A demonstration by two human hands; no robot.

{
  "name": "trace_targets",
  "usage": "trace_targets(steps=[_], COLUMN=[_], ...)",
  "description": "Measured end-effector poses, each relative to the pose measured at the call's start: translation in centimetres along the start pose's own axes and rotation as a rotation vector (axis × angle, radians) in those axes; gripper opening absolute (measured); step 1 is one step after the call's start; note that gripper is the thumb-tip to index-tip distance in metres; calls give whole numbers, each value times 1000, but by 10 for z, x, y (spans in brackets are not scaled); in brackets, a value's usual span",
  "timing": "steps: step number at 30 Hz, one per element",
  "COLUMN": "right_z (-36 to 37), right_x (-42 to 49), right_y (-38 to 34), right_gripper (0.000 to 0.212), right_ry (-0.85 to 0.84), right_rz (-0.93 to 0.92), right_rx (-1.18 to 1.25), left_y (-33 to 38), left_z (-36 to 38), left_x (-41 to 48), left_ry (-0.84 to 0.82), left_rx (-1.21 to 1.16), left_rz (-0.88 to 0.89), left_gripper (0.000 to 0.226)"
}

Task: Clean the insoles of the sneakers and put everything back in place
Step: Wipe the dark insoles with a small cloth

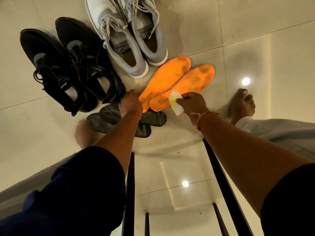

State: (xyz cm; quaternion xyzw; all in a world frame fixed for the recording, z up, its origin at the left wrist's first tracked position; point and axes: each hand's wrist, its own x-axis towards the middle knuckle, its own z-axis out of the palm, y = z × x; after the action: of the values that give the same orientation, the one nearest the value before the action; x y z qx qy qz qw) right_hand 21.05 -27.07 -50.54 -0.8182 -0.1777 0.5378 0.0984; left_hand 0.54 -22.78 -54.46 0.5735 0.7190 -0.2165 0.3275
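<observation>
Lying between hands, beneath wipe: insoles

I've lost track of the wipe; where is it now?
Head view, right of centre: the right hand pinches the white wipe over the heel of the right-hand orange insole.

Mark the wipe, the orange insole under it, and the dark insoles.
wipe (pixel 175 102), head view, on its yellow-stained middle.
orange insole (pixel 185 85), head view, on its midfoot.
dark insoles (pixel 99 119), head view, on the left one's bare end.
</observation>
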Motion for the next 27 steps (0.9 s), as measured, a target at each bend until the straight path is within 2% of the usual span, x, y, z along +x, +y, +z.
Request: trace_targets(steps=[4, 7, 9, 11, 13, 16, 21, 25, 27], right_z=[4, 8, 11, 14, 17, 21, 23, 23, 22], right_x=[-2, -4, -3, -3, -3, -3, -6, -16, -23], right_y=[1, 0, 1, 1, 3, 6, 11, 4, -4], right_gripper=[19, 20, 12, 4, 9, 16, 21, 16, 19], right_ry=[-2, -10, -16, -22, -40, -65, -117, -160, -166], right_rz=[11, 10, -8, -24, -32, -61, -82, -124, -158], right_rx=[0, 0, -22, -45, -68, -122, -242, -332, -389], left_y=[-7, -18, -29, -41, -51, -62, -60, -59, -60], left_z=[-5, -4, 2, 9, 14, 18, 10, -2, -14], left_x=[-1, -8, -16, -27, -35, -34, -28, -31, -36], left_ry=[-81, -115, -93, -82, -67, -24, 9, 24, 6], left_rx=[-204, -259, -190, -22, 156, 284, 406, 475, 533], left_rz=[50, 86, 82, 81, 133, 218, 232, 252, 266], left_gripper=[24, 27, 38, 58, 75, 82, 77, 40, 32])
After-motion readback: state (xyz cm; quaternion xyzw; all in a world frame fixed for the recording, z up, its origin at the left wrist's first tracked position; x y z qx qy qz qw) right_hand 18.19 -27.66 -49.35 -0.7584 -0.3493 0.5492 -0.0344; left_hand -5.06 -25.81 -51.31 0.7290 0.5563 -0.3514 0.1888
